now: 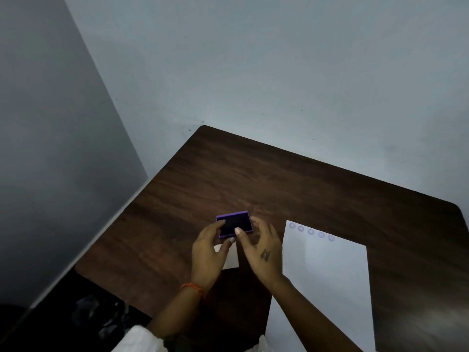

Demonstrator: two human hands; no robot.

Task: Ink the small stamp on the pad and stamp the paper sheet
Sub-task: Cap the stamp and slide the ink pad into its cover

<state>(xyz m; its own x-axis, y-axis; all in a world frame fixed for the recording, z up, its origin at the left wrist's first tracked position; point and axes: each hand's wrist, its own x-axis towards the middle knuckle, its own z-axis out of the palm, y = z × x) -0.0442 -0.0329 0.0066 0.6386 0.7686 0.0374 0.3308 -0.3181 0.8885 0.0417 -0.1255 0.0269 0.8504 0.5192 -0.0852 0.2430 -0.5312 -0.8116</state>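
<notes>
A purple ink pad [234, 224] lies open on the dark wooden table [279, 179], its dark ink face up. My left hand [208, 252] grips its left end, thumb on the far left edge and a fingertip at the near edge. My right hand [262, 250] holds its right end, thumb tip on the near edge and fingers curled by the right side. The white paper sheet [327, 280] lies to the right, with several round purple stamp marks [311, 231] in a row along its top edge. I cannot see the small stamp.
A small white rectangular piece [231, 259] lies on the table beneath my hands, partly hidden by them. Pale walls close in behind and to the left. The table's left edge runs diagonally, with dark floor and dim objects [101, 316] below it.
</notes>
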